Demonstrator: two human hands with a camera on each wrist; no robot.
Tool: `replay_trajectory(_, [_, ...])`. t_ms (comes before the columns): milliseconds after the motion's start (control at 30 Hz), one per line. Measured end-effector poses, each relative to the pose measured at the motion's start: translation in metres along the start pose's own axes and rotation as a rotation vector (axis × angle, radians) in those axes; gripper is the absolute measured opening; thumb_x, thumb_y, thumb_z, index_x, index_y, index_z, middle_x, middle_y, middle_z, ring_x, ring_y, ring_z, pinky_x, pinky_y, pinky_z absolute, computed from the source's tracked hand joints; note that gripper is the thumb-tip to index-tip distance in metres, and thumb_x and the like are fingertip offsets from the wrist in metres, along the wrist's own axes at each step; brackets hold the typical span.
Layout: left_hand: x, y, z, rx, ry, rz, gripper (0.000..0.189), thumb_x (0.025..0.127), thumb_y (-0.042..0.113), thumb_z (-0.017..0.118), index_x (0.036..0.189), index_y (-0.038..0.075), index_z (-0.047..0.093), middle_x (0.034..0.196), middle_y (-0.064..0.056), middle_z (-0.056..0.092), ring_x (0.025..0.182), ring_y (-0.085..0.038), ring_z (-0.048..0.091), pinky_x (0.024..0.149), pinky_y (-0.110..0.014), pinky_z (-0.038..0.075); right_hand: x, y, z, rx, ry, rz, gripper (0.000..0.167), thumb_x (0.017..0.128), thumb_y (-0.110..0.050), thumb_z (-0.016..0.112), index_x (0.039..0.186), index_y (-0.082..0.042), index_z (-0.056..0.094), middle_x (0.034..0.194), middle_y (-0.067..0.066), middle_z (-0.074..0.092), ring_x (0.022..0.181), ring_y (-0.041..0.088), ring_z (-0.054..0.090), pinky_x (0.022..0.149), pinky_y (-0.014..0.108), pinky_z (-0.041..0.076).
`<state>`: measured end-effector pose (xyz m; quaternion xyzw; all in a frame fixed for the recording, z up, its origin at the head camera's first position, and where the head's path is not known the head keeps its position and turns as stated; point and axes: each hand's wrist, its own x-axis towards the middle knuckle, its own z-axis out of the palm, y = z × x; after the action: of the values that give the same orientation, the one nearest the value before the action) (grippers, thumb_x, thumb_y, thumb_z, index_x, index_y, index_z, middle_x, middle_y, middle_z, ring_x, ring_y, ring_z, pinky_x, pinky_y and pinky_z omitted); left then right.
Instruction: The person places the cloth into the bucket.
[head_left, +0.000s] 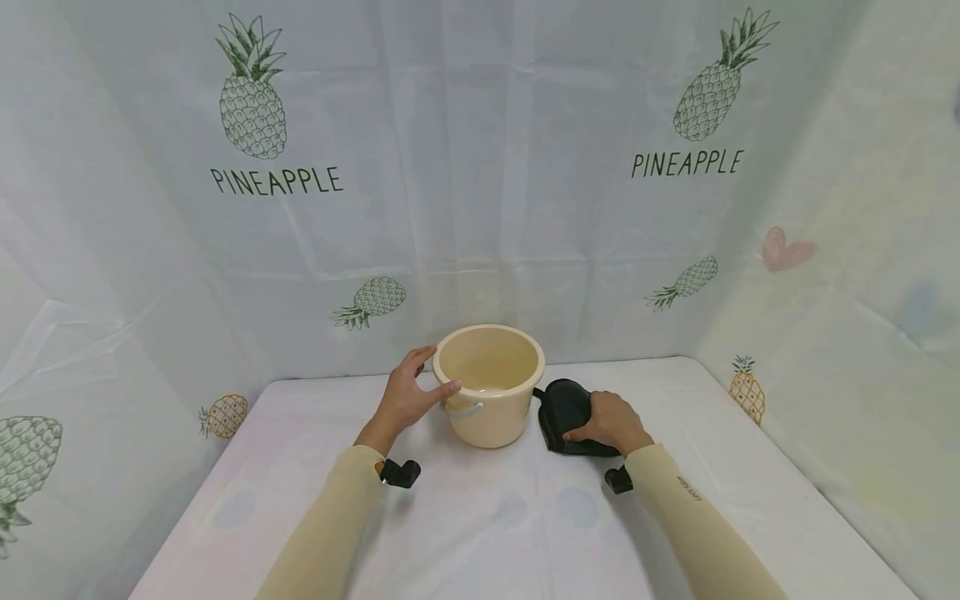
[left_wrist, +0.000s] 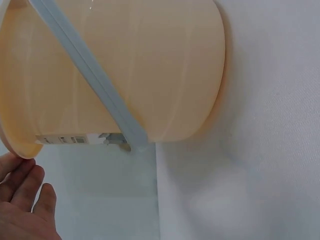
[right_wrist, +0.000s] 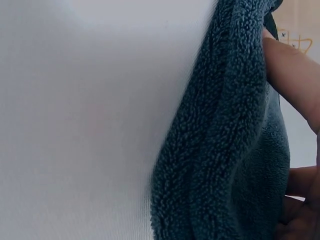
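Observation:
A cream plastic bucket point(head_left: 491, 421) with a grey handle point(left_wrist: 90, 70) stands upright on the table. My left hand point(head_left: 412, 396) is at its left side, thumb by the front of the rim and the other fingers spread along the left edge. In the left wrist view, the fingertips point(left_wrist: 32, 182) of that hand are right at the rim. To the right of the bucket lies a dark teal terry towel point(head_left: 566, 408), folded, with a small loop toward the bucket. My right hand point(head_left: 611, 421) grips it between thumb and fingers; its thick pile edge point(right_wrist: 215, 150) shows in the right wrist view.
The table point(head_left: 480, 533) has a white cloth cover. Behind it hangs a pale curtain point(head_left: 465, 192) with pineapple prints, close behind the bucket, and similar sheets close off both sides. A small black camera point(head_left: 401, 473) is worn on each wrist.

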<state>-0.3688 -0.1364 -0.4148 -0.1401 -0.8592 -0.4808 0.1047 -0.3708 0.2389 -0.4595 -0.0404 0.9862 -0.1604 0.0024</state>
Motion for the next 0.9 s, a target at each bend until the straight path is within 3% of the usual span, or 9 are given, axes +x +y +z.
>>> replay_trajectory(367, [-0.0026, 0.0039, -0.0006, -0.01, -0.007, -0.01, 0.09, 0.086, 0.04, 0.088, 0.159, 0.008, 0.045, 0.165, -0.01, 0.041, 0.152, -0.032, 0.038, 0.126, -0.044, 0.033, -0.0025, -0.0048, 0.0021, 0.018, 0.042, 0.007, 0.072, 0.07, -0.044, 0.098, 0.108, 0.007, 0.066, 0.094, 0.014, 0.07, 0.079, 0.025, 0.065, 0.068, 0.044, 0.06])
replay_trajectory(733, [-0.005, 0.0052, 0.0006, -0.025, 0.004, -0.011, 0.086, 0.088, 0.029, 0.087, 0.16, 0.007, 0.043, 0.165, -0.011, 0.04, 0.153, -0.033, 0.036, 0.126, -0.045, 0.032, -0.0011, -0.0073, 0.0049, 0.026, 0.097, -0.01, 0.061, 0.071, -0.036, 0.099, 0.103, 0.005, 0.068, 0.089, 0.013, 0.069, 0.077, 0.026, 0.065, 0.07, 0.046, 0.06])
replay_trajectory(900, [-0.006, 0.0065, 0.0005, -0.027, 0.002, -0.018, 0.088, 0.088, 0.032, 0.087, 0.16, 0.007, 0.043, 0.166, -0.011, 0.039, 0.154, -0.032, 0.035, 0.126, -0.045, 0.032, -0.0009, -0.007, 0.0064, 0.04, 0.104, -0.004, 0.058, 0.072, -0.033, 0.098, 0.104, 0.005, 0.07, 0.089, 0.013, 0.07, 0.077, 0.026, 0.064, 0.069, 0.045, 0.06])
